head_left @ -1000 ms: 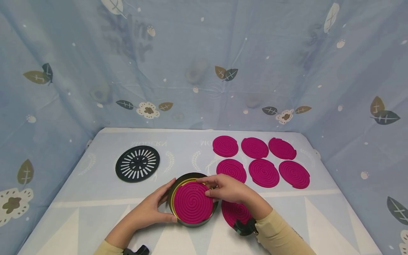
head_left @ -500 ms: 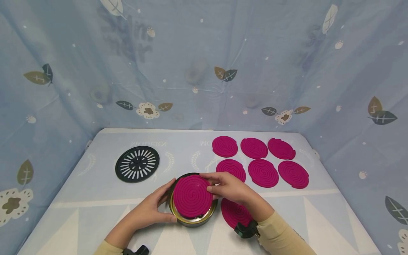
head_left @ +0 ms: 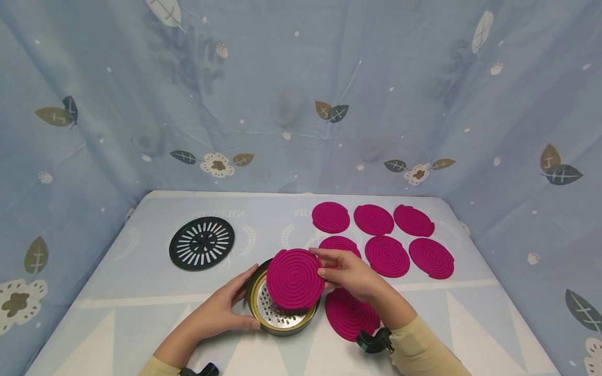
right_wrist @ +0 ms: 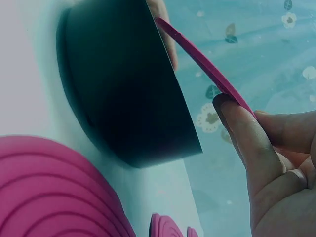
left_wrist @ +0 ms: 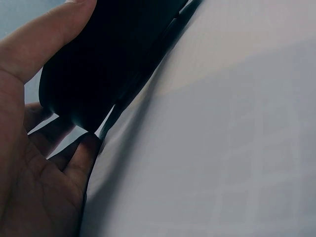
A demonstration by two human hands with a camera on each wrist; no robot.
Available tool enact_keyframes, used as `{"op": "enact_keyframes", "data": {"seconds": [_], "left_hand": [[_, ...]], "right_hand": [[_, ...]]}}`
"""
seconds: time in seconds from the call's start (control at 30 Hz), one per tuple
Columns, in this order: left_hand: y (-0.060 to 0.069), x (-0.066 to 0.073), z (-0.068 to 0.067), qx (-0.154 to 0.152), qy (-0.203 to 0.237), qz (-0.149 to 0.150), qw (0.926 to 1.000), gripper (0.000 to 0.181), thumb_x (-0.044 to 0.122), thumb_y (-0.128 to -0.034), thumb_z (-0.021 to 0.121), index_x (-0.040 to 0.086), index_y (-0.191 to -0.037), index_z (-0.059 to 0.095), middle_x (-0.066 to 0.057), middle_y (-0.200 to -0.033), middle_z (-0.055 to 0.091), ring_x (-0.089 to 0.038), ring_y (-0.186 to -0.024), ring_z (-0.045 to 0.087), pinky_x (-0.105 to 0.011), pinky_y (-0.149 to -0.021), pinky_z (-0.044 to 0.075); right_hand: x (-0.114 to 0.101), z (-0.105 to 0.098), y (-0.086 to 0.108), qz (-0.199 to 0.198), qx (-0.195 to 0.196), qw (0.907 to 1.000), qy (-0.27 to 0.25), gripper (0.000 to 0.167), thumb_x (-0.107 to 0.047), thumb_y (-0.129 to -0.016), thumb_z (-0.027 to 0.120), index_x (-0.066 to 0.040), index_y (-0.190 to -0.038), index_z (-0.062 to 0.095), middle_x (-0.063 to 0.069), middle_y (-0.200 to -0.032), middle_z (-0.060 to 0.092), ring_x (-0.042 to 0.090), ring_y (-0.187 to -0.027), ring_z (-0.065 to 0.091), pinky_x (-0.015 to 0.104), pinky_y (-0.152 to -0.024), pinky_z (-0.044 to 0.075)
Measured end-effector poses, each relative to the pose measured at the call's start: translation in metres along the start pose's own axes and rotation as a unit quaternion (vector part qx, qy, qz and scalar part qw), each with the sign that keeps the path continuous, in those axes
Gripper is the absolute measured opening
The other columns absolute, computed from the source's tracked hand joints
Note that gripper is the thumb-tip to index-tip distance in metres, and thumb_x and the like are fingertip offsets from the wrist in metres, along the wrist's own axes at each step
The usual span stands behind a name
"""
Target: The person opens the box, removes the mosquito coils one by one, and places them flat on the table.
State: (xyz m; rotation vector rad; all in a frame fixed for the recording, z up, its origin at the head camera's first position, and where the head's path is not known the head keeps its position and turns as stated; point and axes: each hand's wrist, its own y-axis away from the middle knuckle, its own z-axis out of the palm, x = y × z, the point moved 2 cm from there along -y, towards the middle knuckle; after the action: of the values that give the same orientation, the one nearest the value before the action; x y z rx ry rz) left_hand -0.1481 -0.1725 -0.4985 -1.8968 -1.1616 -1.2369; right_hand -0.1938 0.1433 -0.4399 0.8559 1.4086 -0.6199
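My right hand (head_left: 351, 271) pinches a magenta spiral mosquito coil (head_left: 295, 278) at its right edge, between thumb and fingers. In the head view the coil hangs tilted over the round black tin (head_left: 284, 333), covering its upper right part. The right wrist view has the coil (right_wrist: 207, 66) edge-on, above the tin's rim and clear of my other hand. My left hand (head_left: 224, 303) holds the tin from its left side, thumb in front and fingers behind. Inside the tin's yellow rim, a silvery floor with holes (head_left: 270, 310) partly shows.
A black slotted round lid (head_left: 202, 243) lies at the table's left. Several more magenta coils (head_left: 387, 256) lie flat in rows at the back right. One coil (head_left: 352, 316) sits just right of the tin, below my right wrist. A patterned blue cloth (head_left: 291, 94) hangs behind the table.
The coil, which lay low within the tin's rim, has been lifted and shifted up and right by my right hand, uncovering the perforated floor. My left hand has stayed on the tin.
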Motion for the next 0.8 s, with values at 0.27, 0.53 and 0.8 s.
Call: {"op": "enact_keyframes", "data": {"seconds": [0.27, 0.53, 0.8], "left_hand": [[0.000, 0.000, 0.000, 0.002, -0.001, -0.005, 1.0000, 0.121, 0.040, -0.0610, 0.094, 0.018, -0.158, 0.026, 0.005, -0.159, 0.028, -0.013, -0.144, 0.025, -0.026, -0.114, 0.033], [-0.001, -0.001, 0.002, 0.004, 0.001, -0.005, 1.0000, 0.122, 0.039, -0.0603, 0.095, 0.019, -0.158, 0.025, 0.005, -0.159, 0.027, -0.013, -0.144, 0.025, -0.026, -0.114, 0.032], [0.001, 0.002, 0.001, 0.004, 0.007, 0.001, 1.0000, 0.119, 0.037, -0.0614, 0.095, 0.022, -0.158, 0.026, 0.003, -0.159, 0.027, -0.014, -0.144, 0.025, -0.024, -0.114, 0.032]], "right_hand": [[0.003, -0.016, 0.016, 0.009, 0.023, 0.9997, -0.001, 0.053, -0.006, -0.097, 0.061, -0.008, -0.148, 0.045, 0.017, -0.124, 0.064, 0.029, -0.100, 0.069, 0.045, -0.084, 0.061], [0.008, -0.036, 0.036, 0.018, 0.076, 0.9968, 0.017, 0.056, -0.010, -0.096, 0.065, -0.014, -0.148, 0.047, 0.017, -0.125, 0.059, 0.021, -0.093, 0.065, 0.039, -0.083, 0.062], [0.014, -0.052, 0.056, 0.010, 0.091, 0.9958, 0.000, 0.059, -0.010, -0.096, 0.065, -0.007, -0.150, 0.042, 0.020, -0.123, 0.059, 0.016, -0.086, 0.065, 0.033, -0.078, 0.063]]}}
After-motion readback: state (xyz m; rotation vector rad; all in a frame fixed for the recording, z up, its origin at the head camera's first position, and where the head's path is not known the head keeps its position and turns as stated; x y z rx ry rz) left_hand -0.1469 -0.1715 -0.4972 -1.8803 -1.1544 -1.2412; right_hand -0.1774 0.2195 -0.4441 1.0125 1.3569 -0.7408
